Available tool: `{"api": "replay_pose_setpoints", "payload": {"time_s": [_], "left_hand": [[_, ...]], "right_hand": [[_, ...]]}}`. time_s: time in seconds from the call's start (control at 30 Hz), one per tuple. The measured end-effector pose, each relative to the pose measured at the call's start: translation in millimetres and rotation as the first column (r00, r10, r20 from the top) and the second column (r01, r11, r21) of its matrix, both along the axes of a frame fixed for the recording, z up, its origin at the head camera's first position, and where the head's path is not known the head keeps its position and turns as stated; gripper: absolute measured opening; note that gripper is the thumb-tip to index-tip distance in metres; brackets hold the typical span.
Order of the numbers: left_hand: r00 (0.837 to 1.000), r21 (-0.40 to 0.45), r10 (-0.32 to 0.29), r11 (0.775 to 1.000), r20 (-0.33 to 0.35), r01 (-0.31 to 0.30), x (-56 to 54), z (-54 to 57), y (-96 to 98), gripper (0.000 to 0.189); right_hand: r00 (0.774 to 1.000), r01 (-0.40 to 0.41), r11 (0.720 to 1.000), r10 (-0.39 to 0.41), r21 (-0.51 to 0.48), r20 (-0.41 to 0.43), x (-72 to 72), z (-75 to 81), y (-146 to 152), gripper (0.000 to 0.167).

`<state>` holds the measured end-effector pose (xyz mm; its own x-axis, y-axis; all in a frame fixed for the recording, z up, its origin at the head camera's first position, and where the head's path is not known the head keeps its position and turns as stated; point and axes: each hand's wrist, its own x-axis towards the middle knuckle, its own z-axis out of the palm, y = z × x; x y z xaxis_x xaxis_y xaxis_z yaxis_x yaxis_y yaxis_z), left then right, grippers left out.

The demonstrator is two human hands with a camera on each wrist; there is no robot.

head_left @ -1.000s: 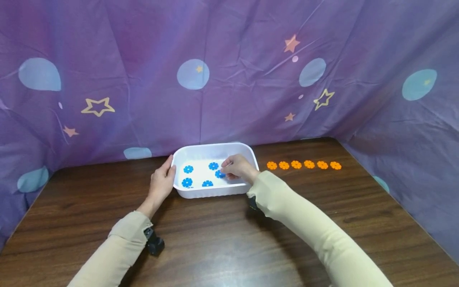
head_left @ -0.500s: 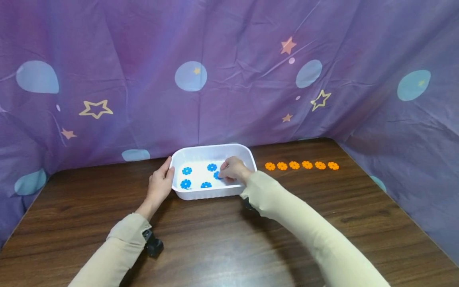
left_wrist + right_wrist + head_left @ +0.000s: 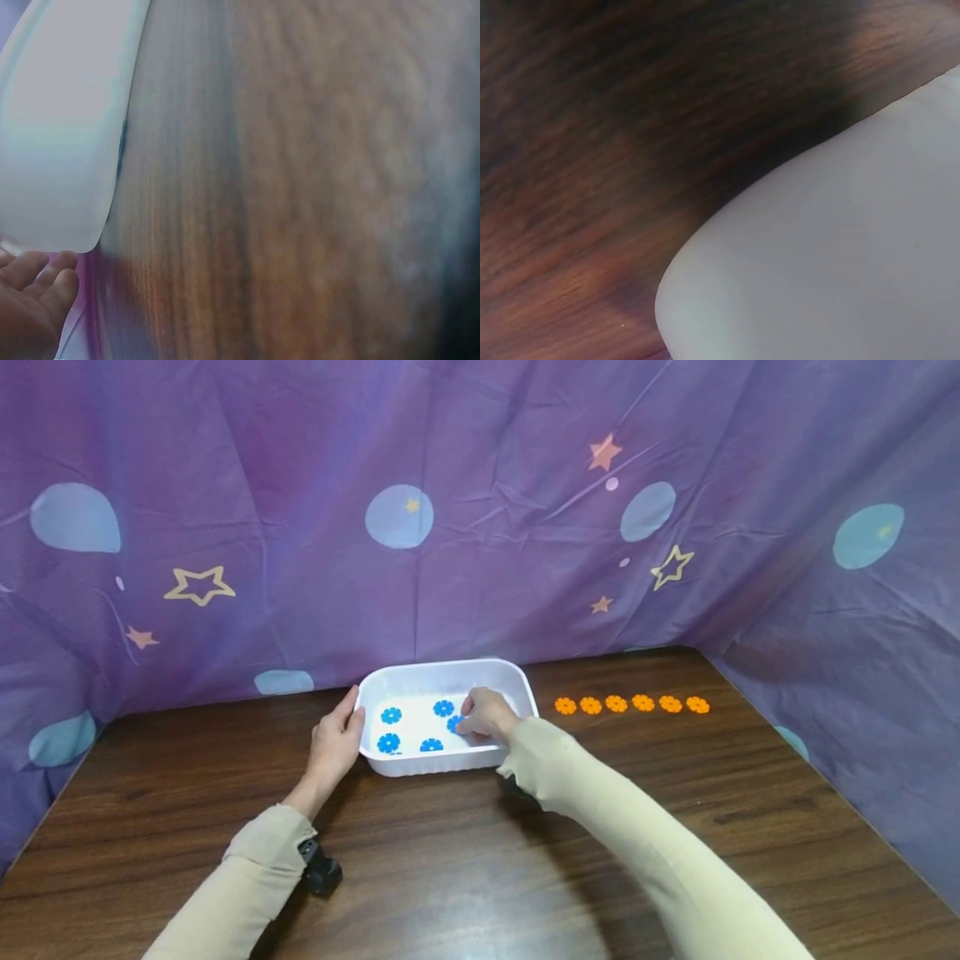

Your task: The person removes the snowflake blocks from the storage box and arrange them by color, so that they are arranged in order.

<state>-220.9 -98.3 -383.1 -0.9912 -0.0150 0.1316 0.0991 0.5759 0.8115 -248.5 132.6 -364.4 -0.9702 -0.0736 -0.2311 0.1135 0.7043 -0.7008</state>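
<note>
A white plastic tray (image 3: 417,763) stands near the back of the table, with several blue flower-shaped notched discs (image 3: 391,715) lying in it. My left hand (image 3: 336,739) holds the tray's left end, thumb at the rim. In the left wrist view, fingers (image 3: 52,289) touch the tray's outer wall (image 3: 64,150). My right hand (image 3: 488,714) reaches into the right half of the tray and pinches a blue notched disc (image 3: 453,724) close to the tray floor. The right wrist view shows only the tray's outside (image 3: 817,262) and wood; that hand is out of sight there.
A row of several orange notched discs (image 3: 617,703) lies on the dark wooden table (image 3: 450,852) right of the tray. A purple patterned cloth (image 3: 315,527) hangs behind and along the right side. A black wrist camera (image 3: 321,870) sits at the left cuff.
My right hand has moved slightly left and inward in the tray, at the same blue disc. The left hand keeps its hold on the tray. The head view has shifted a little.
</note>
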Motion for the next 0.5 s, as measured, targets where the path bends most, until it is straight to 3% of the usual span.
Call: {"api": "replay_pose_setpoints", "payload": {"time_s": [0.5], "left_hand": [[1.000, 0.000, -0.005, 1.000, 0.012, 0.005, 0.5, 0.7, -0.1, 0.047]], "right_hand": [[1.000, -0.011, 1.000, 0.011, 0.029, 0.001, -0.4, -1.3, -0.5, 0.026]]}}
